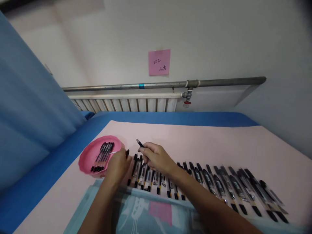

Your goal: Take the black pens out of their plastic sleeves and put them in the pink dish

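Note:
My right hand (157,158) is closed round a black pen barrel (139,142) whose tip sticks up to the left. Closed as well, my left hand (118,165) holds a thin white pen refill (113,152) and a small black cap (127,153), right beside the pink tray (85,157). In the tray lie several assembled black pens (102,156). A long row of black pens (207,180) lies on the pink sheet (219,143) under and to the right of my hands.
A light blue printed cloth (146,211) covers the near edge. The pink sheet lies on a blue surface (29,185). Behind it are a white radiator (126,104), a grey pipe (158,85), and a pink note (159,62) on the wall.

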The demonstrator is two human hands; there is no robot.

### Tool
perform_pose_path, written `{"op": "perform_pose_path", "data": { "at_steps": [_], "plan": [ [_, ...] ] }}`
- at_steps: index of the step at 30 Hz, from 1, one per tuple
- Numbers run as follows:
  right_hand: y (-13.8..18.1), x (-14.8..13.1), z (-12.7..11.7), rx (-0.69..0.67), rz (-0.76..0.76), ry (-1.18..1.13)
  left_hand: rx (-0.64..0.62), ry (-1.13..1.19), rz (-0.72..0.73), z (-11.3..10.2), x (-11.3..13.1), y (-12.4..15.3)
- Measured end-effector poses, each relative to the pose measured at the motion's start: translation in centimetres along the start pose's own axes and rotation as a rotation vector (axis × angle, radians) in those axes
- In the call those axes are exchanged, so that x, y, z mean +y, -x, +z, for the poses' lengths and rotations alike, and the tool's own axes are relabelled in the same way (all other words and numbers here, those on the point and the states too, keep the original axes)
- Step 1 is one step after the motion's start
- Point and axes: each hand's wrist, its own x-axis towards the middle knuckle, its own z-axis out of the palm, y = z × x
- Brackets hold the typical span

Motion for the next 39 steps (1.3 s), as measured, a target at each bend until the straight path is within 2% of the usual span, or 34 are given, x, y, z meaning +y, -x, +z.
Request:
{"op": "perform_pose_path", "data": {
  "at_steps": [3, 5, 11, 15, 21, 26, 30, 33, 36, 39],
  "plan": [
    [0.0, 0.5, 0.2, -0.004, -0.053, 0.145, 0.029, 0.831, -0.037, -0.6, -0.3, -0.4],
    [-0.1, 0.9, 0.5, -0.008, -0.073, 0.216, 0.001, 1.257, -0.085, -1.1, -0.3, -0.6],
    [-0.3, 1.6, 0.8, -0.011, -0.112, 0.351, -0.21, 1.717, -0.301, -1.6, 0.1, -0.5],
    [-0.3, 1.7, 0.8, 0.006, -0.139, 0.401, -0.246, 1.8, -0.319, -1.4, 0.4, -0.4],
    [-0.3, 1.6, 0.8, 0.004, -0.143, 0.416, -0.217, 1.831, -0.319, -1.4, 0.5, -0.5],
    [-0.2, 1.8, 0.9, 0.008, -0.128, 0.377, -0.205, 1.734, -0.202, -1.0, 0.8, -0.1],
    [-0.4, 1.8, 0.8, 0.056, -0.057, 0.283, -0.165, 1.635, -0.114, -0.4, 1.2, 0.3],
    [-0.6, 1.6, 0.5, 0.05, 0.054, 0.152, -0.158, 1.635, -0.152, -0.1, 1.2, 0.2],
    [-0.6, 1.5, 0.3, -0.025, 0.152, 0.085, -0.11, 1.659, -0.211, -0.1, 1.0, -0.1],
    [-0.4, 1.5, 0.4, -0.046, 0.132, 0.137, -0.069, 1.667, -0.222, -0.2, 0.8, -0.3]
  ]
}}
